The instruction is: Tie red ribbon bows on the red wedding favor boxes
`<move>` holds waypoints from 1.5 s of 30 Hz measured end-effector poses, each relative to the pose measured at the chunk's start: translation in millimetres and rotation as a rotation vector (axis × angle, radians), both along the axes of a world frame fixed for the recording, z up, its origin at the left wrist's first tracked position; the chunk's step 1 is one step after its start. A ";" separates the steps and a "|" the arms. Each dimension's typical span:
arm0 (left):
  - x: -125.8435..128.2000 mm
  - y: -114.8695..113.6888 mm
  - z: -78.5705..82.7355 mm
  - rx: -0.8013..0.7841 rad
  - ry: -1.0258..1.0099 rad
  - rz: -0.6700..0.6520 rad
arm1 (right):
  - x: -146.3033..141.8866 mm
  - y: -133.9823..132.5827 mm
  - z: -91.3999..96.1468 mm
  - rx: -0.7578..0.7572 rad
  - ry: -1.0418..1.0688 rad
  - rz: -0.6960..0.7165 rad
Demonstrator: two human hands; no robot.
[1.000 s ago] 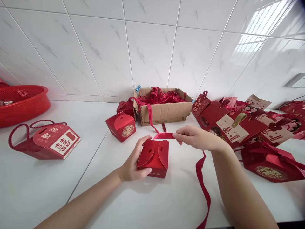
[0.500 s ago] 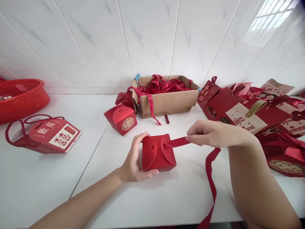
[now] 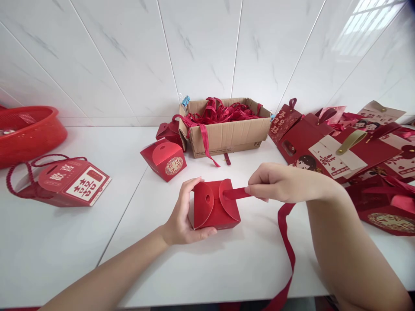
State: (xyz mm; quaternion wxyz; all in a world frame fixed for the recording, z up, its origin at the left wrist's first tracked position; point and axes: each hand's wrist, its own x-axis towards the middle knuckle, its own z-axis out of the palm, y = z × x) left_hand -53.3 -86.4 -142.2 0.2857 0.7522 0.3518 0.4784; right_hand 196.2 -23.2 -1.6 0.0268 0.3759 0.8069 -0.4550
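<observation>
- My left hand [image 3: 181, 220] curls round the left side of the red gift box [image 3: 217, 207], in front of the cardboard carton [image 3: 231, 139].
- My right hand [image 3: 275, 183] pinches the satin ribbon [image 3: 239, 193].
- A second ago its end hung off the flaps; now it meets the right flap [image 3: 231, 209].

box [image 3: 218, 209]: red | ribbon [image 3: 286, 234]: crimson | tiles [image 3: 204, 56]: white, grey-veined | carton [image 3: 231, 139]: brown

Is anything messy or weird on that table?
Yes, a little: a ribbon dangles over the front of the cardboard carton, while most of the heap lies inside, and a small dark strap lies on the table nearby. The red box in the left hand shows no clear damage.
</observation>
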 end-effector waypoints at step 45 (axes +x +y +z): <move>0.1 -9.1 13.6 0.219 0.141 0.035 | -35.8 -29.8 -22.2 0.399 0.220 -0.052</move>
